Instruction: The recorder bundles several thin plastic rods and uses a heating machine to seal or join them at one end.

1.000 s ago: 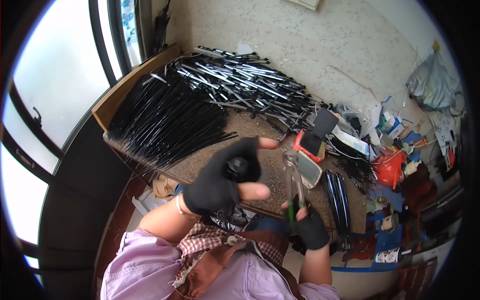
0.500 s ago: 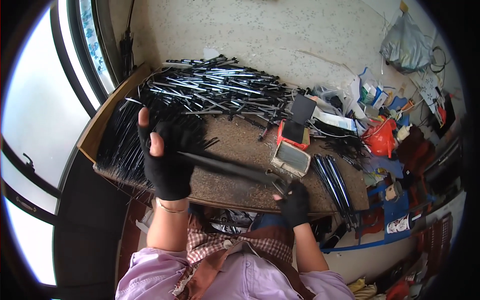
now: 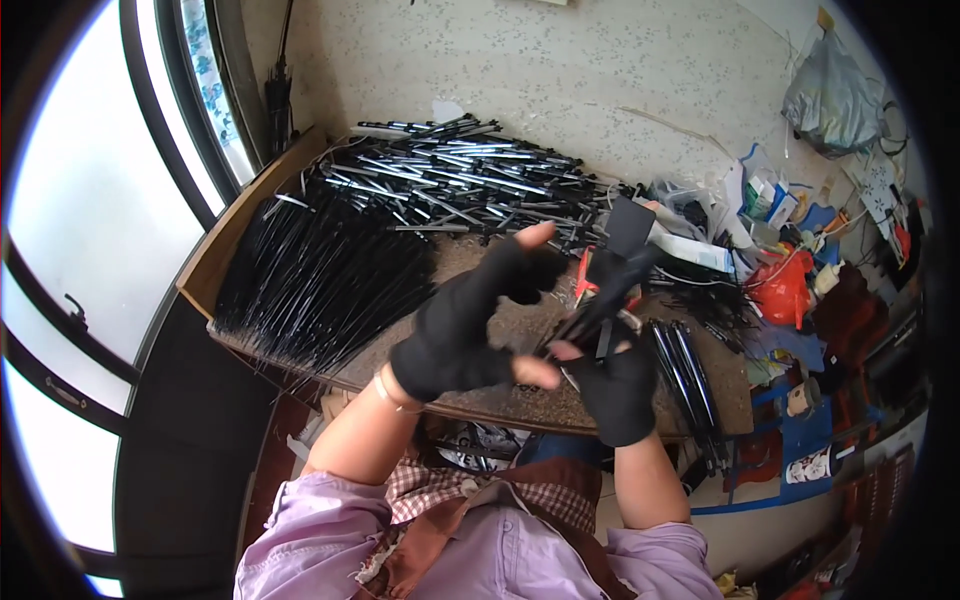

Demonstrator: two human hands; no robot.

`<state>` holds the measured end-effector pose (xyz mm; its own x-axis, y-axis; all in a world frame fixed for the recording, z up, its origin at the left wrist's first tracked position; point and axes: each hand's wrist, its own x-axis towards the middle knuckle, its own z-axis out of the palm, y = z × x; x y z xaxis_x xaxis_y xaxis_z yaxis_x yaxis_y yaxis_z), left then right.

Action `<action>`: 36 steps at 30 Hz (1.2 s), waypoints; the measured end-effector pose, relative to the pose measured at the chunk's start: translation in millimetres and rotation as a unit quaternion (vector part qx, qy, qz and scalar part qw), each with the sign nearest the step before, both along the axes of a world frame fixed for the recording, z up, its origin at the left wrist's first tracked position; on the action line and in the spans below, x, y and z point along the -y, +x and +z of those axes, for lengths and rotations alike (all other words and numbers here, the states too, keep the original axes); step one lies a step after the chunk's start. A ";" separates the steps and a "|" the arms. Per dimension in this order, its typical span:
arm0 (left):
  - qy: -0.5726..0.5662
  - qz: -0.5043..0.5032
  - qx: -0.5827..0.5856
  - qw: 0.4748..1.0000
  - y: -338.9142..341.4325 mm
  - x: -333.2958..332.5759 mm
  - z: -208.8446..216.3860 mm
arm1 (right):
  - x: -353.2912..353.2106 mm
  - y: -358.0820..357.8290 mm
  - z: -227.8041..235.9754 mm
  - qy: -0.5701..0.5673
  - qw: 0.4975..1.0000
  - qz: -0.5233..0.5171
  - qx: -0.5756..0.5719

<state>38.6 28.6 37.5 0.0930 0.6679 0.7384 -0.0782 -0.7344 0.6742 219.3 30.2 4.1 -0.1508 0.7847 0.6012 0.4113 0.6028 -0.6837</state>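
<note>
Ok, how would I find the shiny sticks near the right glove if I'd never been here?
Find the brown speckled desk and go to its right end. Just right of the person's right hand lie the shiny dark rods, pointing toward the desk's front edge. They're a small, neat bunch, unlike the jumbled silvery pile at the back.

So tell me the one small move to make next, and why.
Probably ease the left hand a little to the right and close it on the dark strips. Its thumb and forefinger are spread apart beside them, while the right hand appears to hold the strips near their lower end; blur hides how firmly.
</note>
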 end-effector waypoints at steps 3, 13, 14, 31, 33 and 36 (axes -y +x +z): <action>0.000 -0.020 -0.166 0.986 -18.9 -20.4 -11.3 | -12.6 -0.6 -19.0 -0.010 0.986 0.086 0.141; -0.061 0.065 -0.075 0.993 14.1 -51.0 -30.4 | -57.3 -0.9 -41.3 -0.064 0.990 0.065 -0.111; -0.036 0.067 -0.044 0.996 15.6 -58.0 -37.5 | -53.0 -10.8 -43.6 0.014 0.983 -0.040 -0.177; -0.135 -0.109 0.067 0.983 -16.5 -34.7 -19.5 | -29.4 -39.0 -4.6 0.044 0.997 0.062 -0.029; -0.137 -0.089 0.049 0.985 -18.0 -35.6 -20.7 | -27.3 -38.1 -5.3 0.023 0.997 0.066 -0.046; -0.018 0.054 -0.048 0.997 -22.4 -36.8 -24.3 | -26.2 -37.7 -11.0 -0.012 0.994 0.073 -0.077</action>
<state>16.2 65.4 13.1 0.0874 0.7042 0.7046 0.0667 -0.7099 0.7011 181.6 56.4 -6.9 -0.1723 0.7757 0.6071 0.2100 0.6310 -0.7468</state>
